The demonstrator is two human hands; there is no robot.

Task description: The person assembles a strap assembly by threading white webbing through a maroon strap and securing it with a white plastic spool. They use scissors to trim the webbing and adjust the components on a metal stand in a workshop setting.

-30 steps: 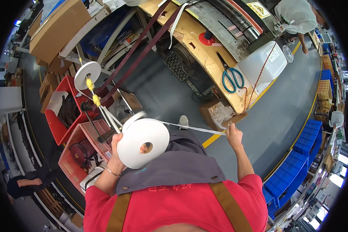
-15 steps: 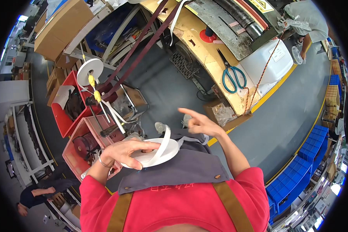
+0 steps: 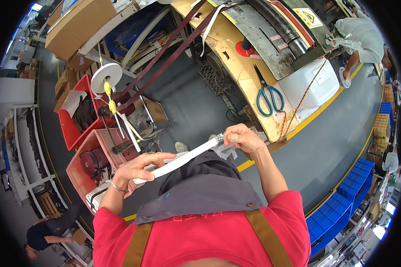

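Note:
My left hand [image 3: 140, 169] is closed on a roll of white strap [image 3: 187, 158], its thumb and fingers along the left end. The roll is tipped so that a long white band faces me, slanting up to the right above my dark apron [image 3: 196, 196]. At its far right end my right hand [image 3: 244, 139] pinches a crumpled piece of clear plastic [image 3: 227, 152]. Whether the right fingers also grip the strap's loose end is hard to see. The roll's flat side is mostly hidden.
Ahead right, a workbench [image 3: 236, 58] carries teal-handled scissors [image 3: 269, 100] and a white plastic bin [image 3: 309, 83]. A rod stand with a white disc [image 3: 106, 71] rises at left by red crates [image 3: 82, 162]. Dark red straps [image 3: 165, 58] stretch across. Another person [image 3: 361, 40] stands far right.
The roll has tipped from lying flat to nearly edge-on. My right hand, pointing and away from it before, has come to its right end and now holds clear plastic.

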